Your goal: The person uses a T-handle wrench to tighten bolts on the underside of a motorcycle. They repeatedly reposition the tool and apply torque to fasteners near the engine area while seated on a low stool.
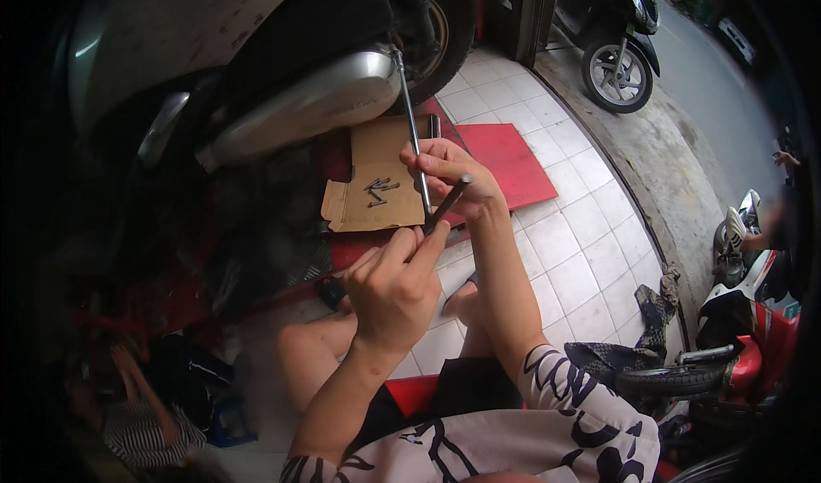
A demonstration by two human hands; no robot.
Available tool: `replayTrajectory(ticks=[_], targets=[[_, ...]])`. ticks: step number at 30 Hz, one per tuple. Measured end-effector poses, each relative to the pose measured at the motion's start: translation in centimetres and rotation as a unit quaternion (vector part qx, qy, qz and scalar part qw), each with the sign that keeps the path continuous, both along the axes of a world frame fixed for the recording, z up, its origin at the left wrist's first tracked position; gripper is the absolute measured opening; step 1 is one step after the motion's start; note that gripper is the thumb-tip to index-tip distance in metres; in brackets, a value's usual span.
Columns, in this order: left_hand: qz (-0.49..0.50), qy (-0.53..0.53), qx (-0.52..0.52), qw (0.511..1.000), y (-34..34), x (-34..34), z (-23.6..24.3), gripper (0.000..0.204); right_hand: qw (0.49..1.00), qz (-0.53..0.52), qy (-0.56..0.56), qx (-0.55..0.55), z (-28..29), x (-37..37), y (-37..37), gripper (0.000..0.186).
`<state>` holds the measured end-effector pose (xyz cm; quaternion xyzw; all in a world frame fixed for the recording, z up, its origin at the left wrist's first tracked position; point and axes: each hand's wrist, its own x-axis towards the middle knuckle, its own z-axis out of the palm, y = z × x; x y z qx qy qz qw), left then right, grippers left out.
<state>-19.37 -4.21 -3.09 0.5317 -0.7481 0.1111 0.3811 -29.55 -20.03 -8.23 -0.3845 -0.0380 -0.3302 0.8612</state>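
A long-shafted socket wrench runs from the edge of a motorbike's silver engine-side cover down toward me. Its far end meets the cover's rear upper corner; the exact contact is too small to tell. My left hand is closed around the near end, where a dark bar handle sticks out to the upper right. Higher up, my right hand has its thumb and fingers on the steel shaft. Left of the shaft, several bolts lie on a flattened piece of cardboard.
Under the cardboard lies a red board on white floor tiles. The motorbike's rear wheel stands beyond. Another scooter is parked by the road. A red motorbike stands at right; a person in stripes is at lower left.
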Motion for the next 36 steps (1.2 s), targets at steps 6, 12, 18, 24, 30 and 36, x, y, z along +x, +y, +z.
replayTrajectory(ticks=[6, 12, 18, 24, 30, 36], targets=[[0.033, 0.229, 0.164, 0.959, 0.8, -0.9, -1.2, 0.049, 0.996, 0.047, -0.072, 0.019, 0.1, -0.8, -0.3, 0.020], [-0.133, 0.289, 0.151, 0.936, 0.8, -1.7, 0.4, 0.065, 1.000, 0.003, -0.024, -0.013, -0.1, 0.2, -0.1, 0.021], [-0.072, 0.240, 0.270, 0.930, 1.6, -0.4, -1.3, 0.060, 0.999, -0.040, 0.001, -0.009, 0.0, 0.4, 0.0, 0.024], [-0.125, 0.342, 0.164, 0.917, 0.9, -2.3, 0.4, 0.058, 0.999, -0.053, 0.012, 0.006, 0.0, 1.2, -0.3, 0.018], [-0.154, 0.305, 0.306, 0.889, 0.5, -1.8, -1.9, 0.040, 0.998, -0.058, -0.009, 0.011, 0.1, 1.1, -0.1, 0.019], [0.012, 0.551, 0.280, 0.786, 0.8, -0.6, -1.8, 0.039, 0.993, -0.121, 0.006, 0.011, -0.4, 2.0, -0.2, 0.021]])
